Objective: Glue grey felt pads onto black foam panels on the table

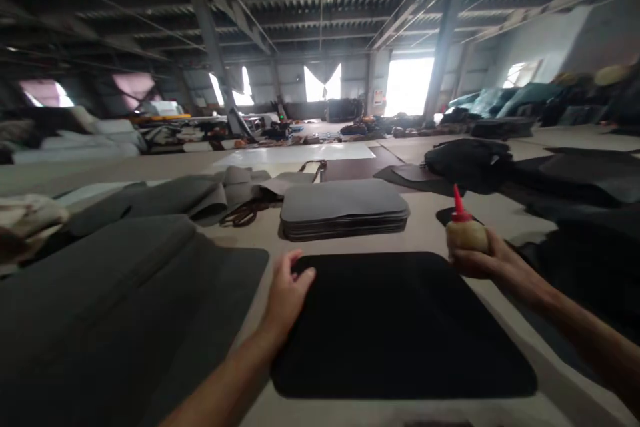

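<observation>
A black rounded-corner sheet (400,327) lies flat on the table before me. My left hand (287,290) is at its far left corner, touching the edge. The thumb and fingers of that hand are apart, with the fingertips partly hidden. Right of the sheet, my right hand (475,261) is wrapped around a squeeze bottle (466,237) with a red pointed nozzle, held upright above the table. Just beyond the black sheet sits a stack of grey rounded sheets (345,207).
Large dark grey material (115,280) covers the table on the left. A dark bundle (467,159) and black material (595,260) lie on the right. Dark straps (245,213) lie left of the stack. The pale tabletop (430,210) shows between them.
</observation>
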`<action>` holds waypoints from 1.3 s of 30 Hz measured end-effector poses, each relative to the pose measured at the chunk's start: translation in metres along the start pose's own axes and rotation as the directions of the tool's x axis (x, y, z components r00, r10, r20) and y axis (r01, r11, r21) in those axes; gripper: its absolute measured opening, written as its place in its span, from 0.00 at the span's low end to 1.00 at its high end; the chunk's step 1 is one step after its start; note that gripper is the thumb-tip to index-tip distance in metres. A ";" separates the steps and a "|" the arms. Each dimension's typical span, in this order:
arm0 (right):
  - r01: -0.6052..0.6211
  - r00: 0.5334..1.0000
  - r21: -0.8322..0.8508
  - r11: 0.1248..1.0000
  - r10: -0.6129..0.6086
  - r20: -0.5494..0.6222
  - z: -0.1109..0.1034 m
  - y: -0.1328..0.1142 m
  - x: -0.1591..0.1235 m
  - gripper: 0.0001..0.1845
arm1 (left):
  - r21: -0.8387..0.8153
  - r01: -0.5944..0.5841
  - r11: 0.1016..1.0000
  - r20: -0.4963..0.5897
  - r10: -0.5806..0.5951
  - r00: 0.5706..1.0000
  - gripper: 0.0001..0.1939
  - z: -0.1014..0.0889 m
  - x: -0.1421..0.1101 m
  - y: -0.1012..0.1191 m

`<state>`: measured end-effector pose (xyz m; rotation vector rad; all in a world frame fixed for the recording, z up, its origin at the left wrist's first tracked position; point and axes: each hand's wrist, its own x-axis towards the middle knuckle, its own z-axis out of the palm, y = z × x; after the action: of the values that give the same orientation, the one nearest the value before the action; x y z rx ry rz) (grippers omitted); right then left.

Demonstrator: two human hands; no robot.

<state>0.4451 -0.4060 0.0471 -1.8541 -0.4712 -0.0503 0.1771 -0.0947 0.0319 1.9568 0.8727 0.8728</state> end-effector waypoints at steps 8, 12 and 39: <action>0.100 0.848 -0.137 0.985 -0.013 0.530 0.041 -0.060 -0.071 0.37 | 0.001 -0.690 0.723 0.658 0.520 0.545 0.22 0.042 -0.121 0.027; 0.174 0.799 -0.129 0.976 -0.063 0.598 0.053 -0.074 -0.088 0.38 | 0.096 -0.722 0.685 0.639 0.514 0.573 0.24 0.052 -0.123 0.019; 0.261 0.688 0.036 0.965 -0.212 0.694 0.110 -0.093 -0.132 0.28 | 0.075 -0.648 0.758 0.760 0.377 0.529 0.34 0.047 -0.118 0.020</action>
<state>0.2708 -0.3200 0.0593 -1.8204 -1.2535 0.4887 0.1588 -0.2170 -0.0016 2.6595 -0.0777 0.1621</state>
